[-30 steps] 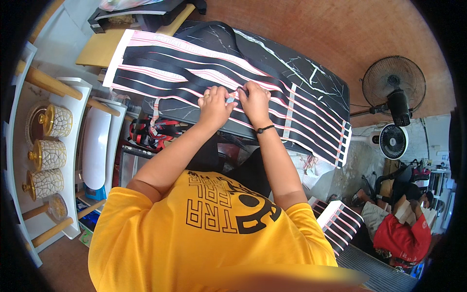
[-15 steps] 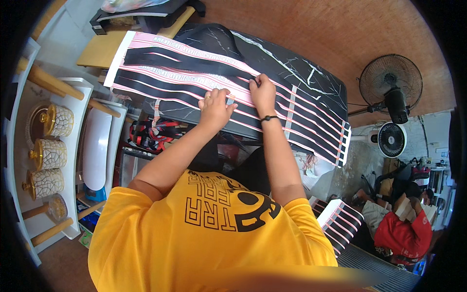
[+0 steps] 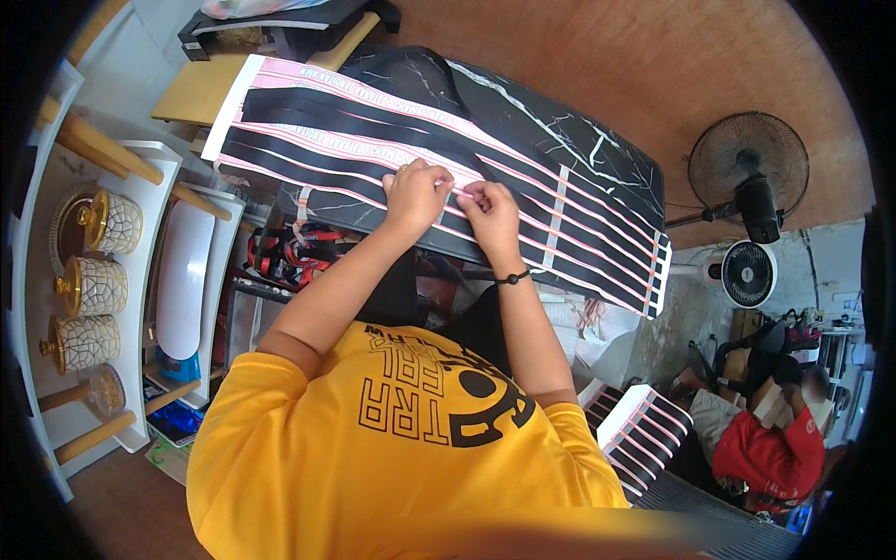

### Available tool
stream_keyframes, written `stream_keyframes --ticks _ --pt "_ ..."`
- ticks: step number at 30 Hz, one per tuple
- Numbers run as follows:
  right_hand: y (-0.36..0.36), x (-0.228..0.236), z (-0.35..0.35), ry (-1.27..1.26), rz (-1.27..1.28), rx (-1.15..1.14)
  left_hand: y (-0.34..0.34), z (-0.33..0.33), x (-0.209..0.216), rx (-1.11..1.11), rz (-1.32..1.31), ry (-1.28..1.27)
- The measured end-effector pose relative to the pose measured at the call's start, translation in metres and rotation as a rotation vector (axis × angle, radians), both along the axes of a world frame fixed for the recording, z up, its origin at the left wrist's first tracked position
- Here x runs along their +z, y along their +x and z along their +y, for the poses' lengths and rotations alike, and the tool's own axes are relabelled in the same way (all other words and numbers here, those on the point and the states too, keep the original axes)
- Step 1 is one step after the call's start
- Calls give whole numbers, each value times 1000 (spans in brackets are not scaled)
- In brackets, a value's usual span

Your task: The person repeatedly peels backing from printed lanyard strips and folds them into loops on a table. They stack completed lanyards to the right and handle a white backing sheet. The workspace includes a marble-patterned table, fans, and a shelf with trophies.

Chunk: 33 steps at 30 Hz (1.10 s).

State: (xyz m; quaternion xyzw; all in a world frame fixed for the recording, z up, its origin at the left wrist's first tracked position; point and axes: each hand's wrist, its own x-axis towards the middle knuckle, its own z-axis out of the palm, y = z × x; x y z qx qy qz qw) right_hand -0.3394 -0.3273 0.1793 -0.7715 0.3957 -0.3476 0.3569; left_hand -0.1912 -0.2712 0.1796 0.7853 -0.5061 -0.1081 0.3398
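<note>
A long pink-and-white sheet (image 3: pixel 280 131) bears several parallel black straps (image 3: pixel 597 224), which run lengthwise along it. Over its near middle part, my left hand (image 3: pixel 417 196) has its fingers bent and drawn together at the tips. Close beside it, my right hand (image 3: pixel 491 217) pinches at the same spot, the fingertips of both hands almost meeting. Whatever lies between the fingers is too small or hidden to name. A strip of greyish tape (image 3: pixel 557 210) crosses the straps to the right of my hands. On the left part, some straps lie loose and wavy.
Beneath the sheet is a black marble-patterned table (image 3: pixel 523 103). Two fans, one dark (image 3: pixel 749 163) and one white (image 3: pixel 749 261), stand right. Shelves with gold-lidded jars (image 3: pixel 112 224) are at left. Another strapped sheet (image 3: pixel 644 429) lies lower right, near a person in red (image 3: pixel 770 457).
My right hand has come left and nearer to me, up to my left hand. The left hand's fingers have closed and moved slightly right, and the small tape piece beside it no longer shows.
</note>
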Motion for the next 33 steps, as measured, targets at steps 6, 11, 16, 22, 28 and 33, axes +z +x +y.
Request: stream_keyframes --ticks 6,11,16,22,28,33 --pt "5 -15 -3 -83 43 -27 7 5 -8 -25 162 -120" --pt "8 -16 -4 -92 -82 -16 10 7 -19 -44 134 -229" --pt "9 -11 -3 -153 114 -34 10 13 -16 -148 379 -280" --pt "15 -8 2 -121 146 -92 1 37 -6 -100 132 -250" --pt "21 -11 7 -153 179 -142 -6 38 -10 -35 296 -291" --pt "26 -13 6 -213 251 -185 -6 58 -2 -35 276 -293"
